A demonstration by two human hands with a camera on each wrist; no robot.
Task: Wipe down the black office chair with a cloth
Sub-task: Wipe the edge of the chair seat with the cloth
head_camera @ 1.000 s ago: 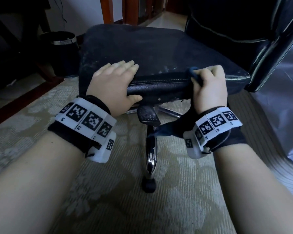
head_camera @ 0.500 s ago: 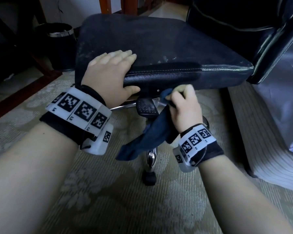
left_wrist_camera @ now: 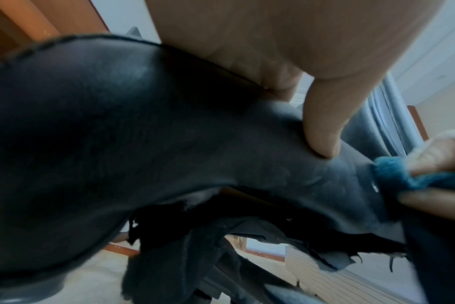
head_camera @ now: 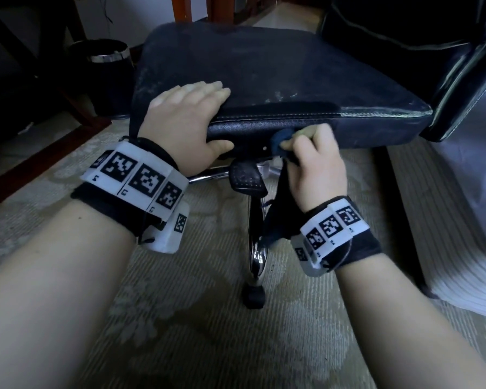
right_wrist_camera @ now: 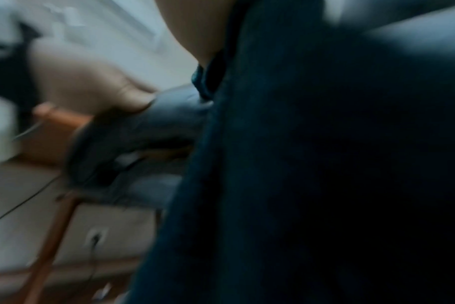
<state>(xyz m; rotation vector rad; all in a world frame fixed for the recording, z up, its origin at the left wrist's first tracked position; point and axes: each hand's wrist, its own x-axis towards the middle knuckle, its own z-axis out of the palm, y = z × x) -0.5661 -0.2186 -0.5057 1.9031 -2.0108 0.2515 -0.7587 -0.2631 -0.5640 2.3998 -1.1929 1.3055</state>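
Observation:
The black office chair's seat [head_camera: 264,66] fills the upper middle of the head view, its top dusty and scuffed. My left hand [head_camera: 185,113] lies on the front left edge, fingers flat on top, thumb [left_wrist_camera: 322,123] pressing into the padded front face [left_wrist_camera: 117,123]. My right hand [head_camera: 312,158] grips a bunched dark blue cloth [head_camera: 281,138] against the seat's front face near the middle. The rest of the cloth hangs down past the wrist. In the left wrist view the cloth [left_wrist_camera: 392,174] touches the leather at the right. The blurred right wrist view is mostly cloth [right_wrist_camera: 325,164].
Under the seat are a black lever paddle [head_camera: 246,178], the chrome column [head_camera: 257,248] and a caster [head_camera: 254,297] on patterned carpet. The backrest [head_camera: 418,37] rises at upper right. A black bin [head_camera: 107,77] stands at left, a grey covered object [head_camera: 474,192] at right.
My right hand left the seat's right front edge, dropped below the seat with the cloth, then rose to the front face near the middle. The left hand kept its place.

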